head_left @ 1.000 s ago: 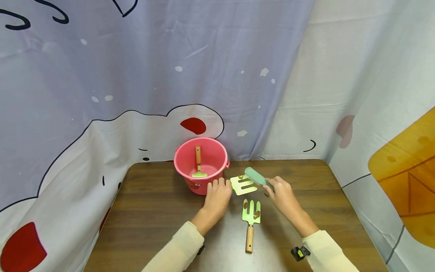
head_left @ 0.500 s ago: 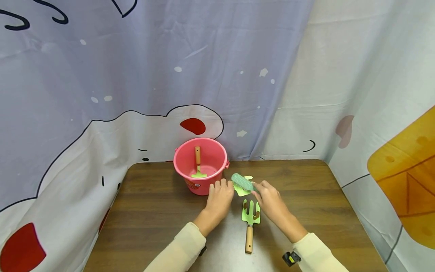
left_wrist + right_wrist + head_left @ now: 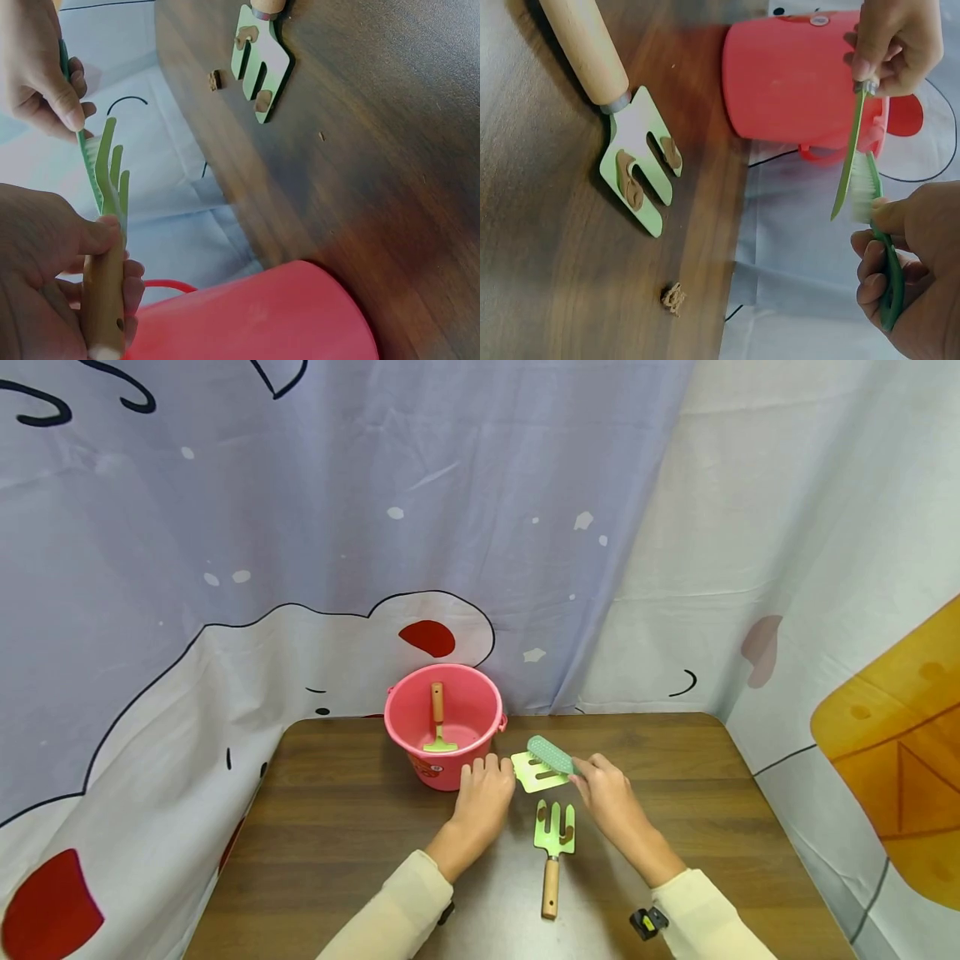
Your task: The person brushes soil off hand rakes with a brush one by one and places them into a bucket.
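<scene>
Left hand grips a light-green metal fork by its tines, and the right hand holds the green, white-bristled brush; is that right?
No: the left hand grips the light-green metal fork by its tan wooden handle, not its tines, as the left wrist view shows. The rest stands.

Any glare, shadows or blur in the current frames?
Head view: pale glare on the tabletop near the bottom edge; left wrist: sheen at upper right, dark shadow beside the pink bucket; right wrist: shadow along the lying fork's handle, brush bristles slightly soft.

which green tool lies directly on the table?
The untouched fork, two tines smeared brown. The left hand holds the other fork; the third tool is in the bucket.
</scene>
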Demonstrator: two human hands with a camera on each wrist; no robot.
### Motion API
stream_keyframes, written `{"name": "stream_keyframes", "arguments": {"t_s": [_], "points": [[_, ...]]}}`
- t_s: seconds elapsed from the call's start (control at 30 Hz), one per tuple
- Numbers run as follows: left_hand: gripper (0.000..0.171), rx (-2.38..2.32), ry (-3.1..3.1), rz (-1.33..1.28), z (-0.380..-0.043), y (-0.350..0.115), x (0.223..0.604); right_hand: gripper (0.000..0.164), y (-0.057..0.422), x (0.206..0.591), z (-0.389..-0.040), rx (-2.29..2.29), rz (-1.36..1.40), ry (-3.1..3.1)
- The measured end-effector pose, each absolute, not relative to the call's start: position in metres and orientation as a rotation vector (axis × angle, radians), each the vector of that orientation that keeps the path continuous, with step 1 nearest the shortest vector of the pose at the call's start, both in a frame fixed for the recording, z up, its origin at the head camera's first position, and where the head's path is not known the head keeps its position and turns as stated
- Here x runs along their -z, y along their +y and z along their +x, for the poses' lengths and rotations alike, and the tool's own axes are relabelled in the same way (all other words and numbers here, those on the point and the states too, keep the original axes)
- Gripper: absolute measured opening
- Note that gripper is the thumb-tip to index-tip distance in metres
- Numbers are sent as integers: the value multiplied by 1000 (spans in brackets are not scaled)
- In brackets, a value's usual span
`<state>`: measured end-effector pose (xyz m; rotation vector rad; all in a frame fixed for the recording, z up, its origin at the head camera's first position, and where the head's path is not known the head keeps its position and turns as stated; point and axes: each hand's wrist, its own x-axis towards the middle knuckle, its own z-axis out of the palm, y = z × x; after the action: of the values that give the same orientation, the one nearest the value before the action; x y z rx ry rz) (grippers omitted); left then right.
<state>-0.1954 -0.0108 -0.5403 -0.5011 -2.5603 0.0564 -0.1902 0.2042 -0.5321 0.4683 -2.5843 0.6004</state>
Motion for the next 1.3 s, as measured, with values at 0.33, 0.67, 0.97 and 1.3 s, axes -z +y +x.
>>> {"name": "stream_keyframes", "arguments": {"t_s": [0.33,0.67,0.97,1.3], "points": [[10,-35,-2561,-511,-194,-14,537,28,216,533,-193,-654,420,-2612],[8,-37,-2552,-503,-193,-16,537,27,229,539,-198,-652,395,-2601],[11,-57,-2565,-479,-194,-19,535,28,242,536,-199,-655,360,-2598],[7,-51,-2565,-481,-194,-19,538,28,227,525,-192,-683,387,-2606]]}}
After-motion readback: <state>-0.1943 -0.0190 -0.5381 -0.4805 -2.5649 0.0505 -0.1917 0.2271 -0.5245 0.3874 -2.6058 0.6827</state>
